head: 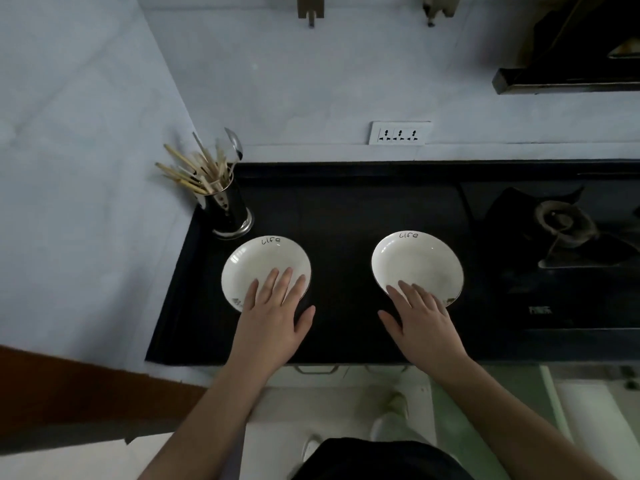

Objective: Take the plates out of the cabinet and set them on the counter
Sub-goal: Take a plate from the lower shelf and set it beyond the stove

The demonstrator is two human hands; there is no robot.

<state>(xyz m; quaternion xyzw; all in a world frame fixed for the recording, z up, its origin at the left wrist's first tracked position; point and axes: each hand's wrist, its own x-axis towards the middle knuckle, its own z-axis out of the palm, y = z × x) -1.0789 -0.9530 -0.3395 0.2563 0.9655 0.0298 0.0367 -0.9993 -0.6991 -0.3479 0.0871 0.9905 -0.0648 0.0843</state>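
Two white plates with "life" written on their far rims lie flat on the black counter (pixel 339 216). The left plate (pixel 258 259) sits by the utensil holder, and the right plate (pixel 420 259) lies nearer the stove. My left hand (pixel 277 311) rests palm down, fingers spread, over the left plate's near edge. In the same flat way, my right hand (pixel 420 315) covers the right plate's near edge. Neither hand grips anything. The cabinet interior is not in view.
A metal utensil holder (pixel 228 213) full of chopsticks and a spoon stands at the counter's back left corner. A gas burner (pixel 562 220) lies to the right. A wall socket (pixel 398 133) sits above the counter. A drawer handle (pixel 317 368) shows below the front edge.
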